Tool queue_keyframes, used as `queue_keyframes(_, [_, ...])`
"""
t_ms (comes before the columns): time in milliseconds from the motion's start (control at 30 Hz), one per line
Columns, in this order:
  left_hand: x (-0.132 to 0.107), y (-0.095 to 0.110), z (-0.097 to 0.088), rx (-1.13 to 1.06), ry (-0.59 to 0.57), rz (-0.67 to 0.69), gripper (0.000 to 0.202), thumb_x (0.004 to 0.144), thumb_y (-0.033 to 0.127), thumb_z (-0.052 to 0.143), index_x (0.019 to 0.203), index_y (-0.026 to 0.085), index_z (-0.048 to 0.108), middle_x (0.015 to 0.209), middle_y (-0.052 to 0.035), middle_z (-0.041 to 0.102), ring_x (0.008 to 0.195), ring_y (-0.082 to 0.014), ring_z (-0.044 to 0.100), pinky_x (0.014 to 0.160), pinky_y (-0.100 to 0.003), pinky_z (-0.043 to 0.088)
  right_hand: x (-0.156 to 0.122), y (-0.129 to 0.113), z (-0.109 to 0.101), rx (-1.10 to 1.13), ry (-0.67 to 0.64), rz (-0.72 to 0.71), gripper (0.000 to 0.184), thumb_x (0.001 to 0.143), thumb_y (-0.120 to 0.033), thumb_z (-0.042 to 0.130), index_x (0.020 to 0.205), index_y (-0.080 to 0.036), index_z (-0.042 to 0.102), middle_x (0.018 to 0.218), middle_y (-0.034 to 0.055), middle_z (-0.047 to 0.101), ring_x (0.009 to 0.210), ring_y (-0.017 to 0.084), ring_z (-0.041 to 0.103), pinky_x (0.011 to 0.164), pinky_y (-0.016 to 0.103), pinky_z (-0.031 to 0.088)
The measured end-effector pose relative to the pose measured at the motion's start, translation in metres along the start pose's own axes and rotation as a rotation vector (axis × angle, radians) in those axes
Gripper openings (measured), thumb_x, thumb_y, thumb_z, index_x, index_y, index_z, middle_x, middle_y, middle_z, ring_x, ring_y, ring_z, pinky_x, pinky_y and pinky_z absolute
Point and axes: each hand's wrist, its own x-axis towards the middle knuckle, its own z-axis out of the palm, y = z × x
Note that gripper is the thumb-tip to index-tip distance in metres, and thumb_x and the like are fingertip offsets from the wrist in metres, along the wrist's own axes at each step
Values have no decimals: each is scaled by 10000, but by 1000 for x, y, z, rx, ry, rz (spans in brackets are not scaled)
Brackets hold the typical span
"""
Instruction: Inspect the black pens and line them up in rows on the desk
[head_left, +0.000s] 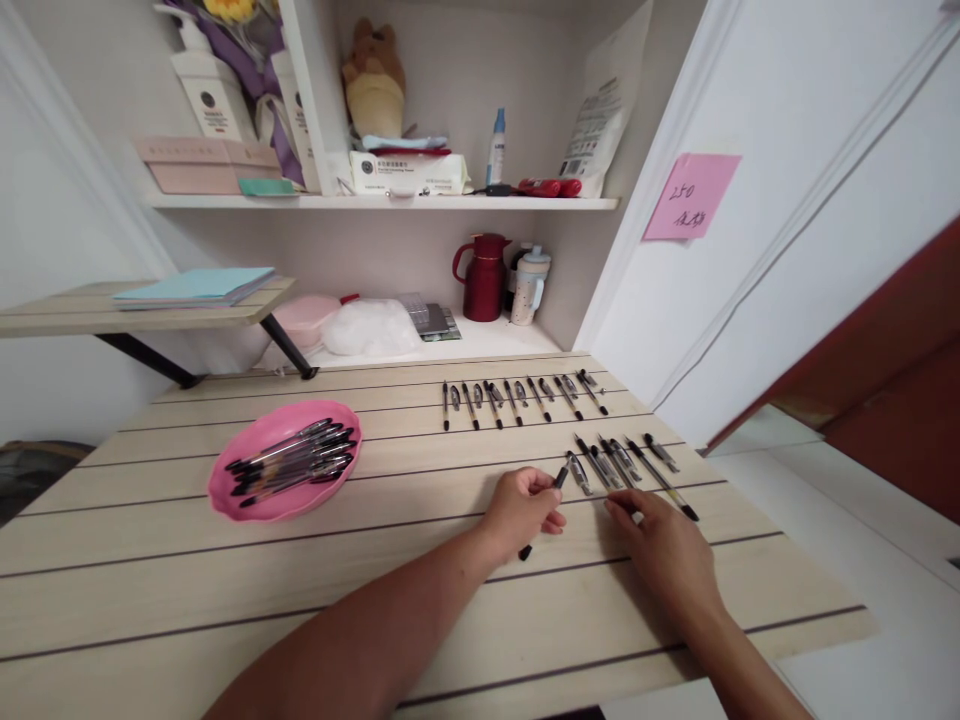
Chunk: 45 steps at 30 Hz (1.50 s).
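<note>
My left hand is closed round a black pen, whose ends stick out above and below my fingers. My right hand rests on the wooden table just right of it, fingertips down near the end of a pen in the near row; whether it grips anything I cannot tell. Two rows of pens and caps lie ahead: a near row and a far row. A pink dish holding several black pens sits to the left.
A low shelf at the back carries a red jug, a cup, a pink container and a plastic bag. An upper shelf holds boxes and bottles. A pink note hangs on the white wall at right.
</note>
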Motion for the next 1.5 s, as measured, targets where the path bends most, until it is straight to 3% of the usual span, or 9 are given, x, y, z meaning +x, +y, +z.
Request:
queue_keyframes(100, [-1,2,1,-29,12,-12,203,636,298,630,729,157,519,639,20,515,527,-101,570,516,-229,453,-6,-4,-1,170,-43,-14,279,776,-397,433,815,-207,634,771,37,671,612,164,565,560,260,378])
queue_keyframes(200, [-3,6,2,-75,32,-6,173,644,271,610,728,155,514,624,20,524,538,-107,577,519,-222,441,-17,-22,1,356,-164,-71,310,798,-422,407,701,-193,592,626,24,628,575,153,547,555,241,394])
queue_keyframes(333, [-6,11,2,-141,62,14,182,644,282,608,723,153,507,597,11,545,546,-113,572,536,-228,441,-34,-49,7,426,-220,-125,241,776,-412,463,806,-193,560,659,13,624,533,136,537,518,226,389])
queue_keyframes(533, [-8,12,0,-178,72,22,254,620,329,650,723,155,496,611,-4,576,579,-125,577,589,-252,454,-40,-58,15,260,-87,-163,204,801,-342,411,840,-197,550,722,44,632,574,159,561,533,253,368])
queue_keyframes(667, [-7,11,0,-160,73,22,237,645,312,637,762,146,514,649,-16,576,593,-114,563,602,-250,458,-37,-53,16,196,-94,-180,226,822,-321,372,859,-197,557,726,48,635,605,170,571,559,267,370])
queue_keyframes(833, [-4,9,1,-147,156,39,309,641,232,653,916,147,540,781,-34,563,738,-129,564,666,-250,472,-21,-39,15,23,-25,-189,222,833,-279,368,869,-181,563,767,66,635,654,172,584,566,264,352])
queue_keyframes(1100, [-4,8,-1,-139,126,46,215,689,186,594,894,143,549,794,-42,558,788,-135,563,712,-269,472,0,-33,19,-242,-96,-182,216,844,-214,382,744,-169,569,758,64,609,597,138,569,501,255,279])
queue_keyframes(1500, [-4,7,0,-128,121,54,186,677,185,612,850,147,554,741,-28,561,751,-127,558,705,-265,467,-4,-33,17,-292,-48,-198,231,864,-264,370,802,-173,573,793,76,603,605,151,580,495,258,305])
